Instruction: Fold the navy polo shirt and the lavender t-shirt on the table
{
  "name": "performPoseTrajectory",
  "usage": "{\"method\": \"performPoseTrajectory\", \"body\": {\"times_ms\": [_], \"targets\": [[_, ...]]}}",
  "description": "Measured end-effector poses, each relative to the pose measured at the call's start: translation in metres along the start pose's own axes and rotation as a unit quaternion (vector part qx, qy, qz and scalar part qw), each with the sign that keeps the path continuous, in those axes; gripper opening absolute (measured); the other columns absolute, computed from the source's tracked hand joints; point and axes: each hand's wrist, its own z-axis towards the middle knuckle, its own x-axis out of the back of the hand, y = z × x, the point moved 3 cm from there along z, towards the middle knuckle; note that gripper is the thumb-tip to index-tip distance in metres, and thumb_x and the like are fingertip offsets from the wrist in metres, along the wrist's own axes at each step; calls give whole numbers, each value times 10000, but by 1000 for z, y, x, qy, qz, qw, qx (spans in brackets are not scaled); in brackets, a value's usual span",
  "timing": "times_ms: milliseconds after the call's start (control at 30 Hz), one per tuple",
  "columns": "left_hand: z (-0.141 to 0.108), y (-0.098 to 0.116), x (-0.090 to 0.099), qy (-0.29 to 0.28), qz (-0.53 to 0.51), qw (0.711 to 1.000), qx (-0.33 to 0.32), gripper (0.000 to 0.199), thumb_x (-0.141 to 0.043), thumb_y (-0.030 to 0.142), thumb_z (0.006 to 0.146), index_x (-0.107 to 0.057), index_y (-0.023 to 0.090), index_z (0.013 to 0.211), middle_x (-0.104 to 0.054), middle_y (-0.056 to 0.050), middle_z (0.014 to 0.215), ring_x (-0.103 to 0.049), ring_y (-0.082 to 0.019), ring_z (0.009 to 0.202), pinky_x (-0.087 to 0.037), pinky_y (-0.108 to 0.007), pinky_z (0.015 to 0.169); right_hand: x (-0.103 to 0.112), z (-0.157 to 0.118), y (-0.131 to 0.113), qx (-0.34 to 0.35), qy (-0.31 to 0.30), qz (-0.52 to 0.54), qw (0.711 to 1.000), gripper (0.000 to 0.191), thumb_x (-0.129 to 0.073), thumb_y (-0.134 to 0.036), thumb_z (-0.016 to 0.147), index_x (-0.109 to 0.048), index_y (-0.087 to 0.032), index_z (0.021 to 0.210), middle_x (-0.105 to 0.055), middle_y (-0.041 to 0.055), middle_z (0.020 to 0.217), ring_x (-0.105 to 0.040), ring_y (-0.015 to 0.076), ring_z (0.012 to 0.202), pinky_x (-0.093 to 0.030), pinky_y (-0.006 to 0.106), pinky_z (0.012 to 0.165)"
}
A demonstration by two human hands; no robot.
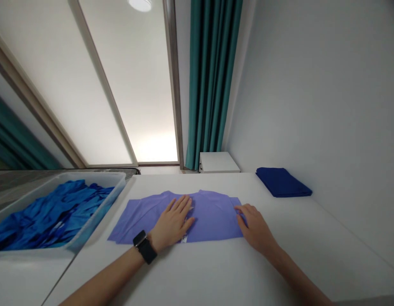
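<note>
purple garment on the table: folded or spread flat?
Partly folded: the purple garment lies flat, right side already turned in to a straight edge under the right hand; left hand presses its middle.

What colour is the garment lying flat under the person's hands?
The garment is a light purple, a periwinkle shade, plain with no pattern; the head view shows it.

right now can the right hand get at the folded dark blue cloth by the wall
Probably yes: the right hand rests on the purple garment's edge, and only bare white table lies between it and the folded dark blue cloth.
</note>
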Motion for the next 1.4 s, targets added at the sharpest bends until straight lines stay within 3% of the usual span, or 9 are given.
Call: {"method": "performPoseTrajectory", "body": {"times_ms": [233, 400, 567, 733, 900, 1100, 1200, 1400], "targets": [[-31, -104, 16, 21, 45, 976, 213, 424, -409, 356, 951, -569, 148, 1284, -634, -139, 1204, -563, -309, 1137, -427, -453, 970, -42, 39, -62, 106, -124, -41, 986, 473, -366, -311, 967, -506, -146, 1388, -511, 133, 1430, -439, 262, 1327, -331, 445, 1118], [-52, -148, 10, 42, 6, 962, 269, 412, -407, 373, 930, -649, 130, 1158, -660, -134, 1065, -585, -294, 1043, -451, -413, 915, -65, 50, -62, 98, -198, -75, 972, 566, -310, -422, 989, -376, -168, 1490, -345, 103, 1553, -273, 250, 1444, -197, 486, 1184], [-56, -154, 6, 36, -7, 959, 280, 367, -425, 380, 905, -708, 169, 1006, -670, -113, 970, -589, -288, 980, -448, -412, 885, -67, 49, -43, 95, -205, -89, 970, 600, -313, -498, 979, -339, -218, 1509, -304, 70, 1573, -244, 242, 1456, -173, 488, 1192], [-56, -153, 5, 37, -16, 962, 268, 329, -453, 408, 895, -692, 189, 952, -658, -98, 965, -576, -278, 978, -442, -406, 885, -70, 48, -31, 86, -194, -86, 973, 587, -290, -469, 982, -358, -200, 1499, -365, 78, 1546, -297, 230, 1435, -201, 471, 1189], [-56, -157, 4, 36, -18, 965, 257, 262, -455, 372, 892, -651, 199, 881, -644, -85, 935, -571, -263, 937, -435, -391, 856, -64, 57, 1, 42, -123, -109, 985, 538, -283, -371, 977, -411, -168, 1459, -461, 116, 1479, -376, 246, 1385, -221, 478, 1171], [-56, -157, 5, 46, -41, 970, 236, 266, -412, 372, 916, -617, 204, 897, -652, -82, 920, -573, -261, 920, -424, -376, 799, -55, 67, 48, -25, -66, -134, 988, 482, -379, -303, 938, -518, -110, 1357, -629, 170, 1163, -556, 292, 1102, -412, 424, 987], [-57, -159, 4, 60, -63, 969, 232, 270, -410, 378, 916, -613, 201, 893, -652, -81, 878, -584, -255, 882, -435, -368, 777, -57, 71, 52, -3, -58, -111, 992, 440, -415, -267, 921, -561, -148, 1319, -642, 136, 1050, -569, 275, 1002, -427, 400, 925], [-55, -161, 4, 78, -84, 969, 221, 267, -430, 367, 897, -628, 190, 876, -659, -87, 861, -593, -251, 841, -457, -375, 764, -64, 80, 50, 4, -65, -76, 995, 426, -439, -262, 912, -584, -166, 1301, -646, 120, 1035, -556, 266, 980, -420, 387, 896]]}}
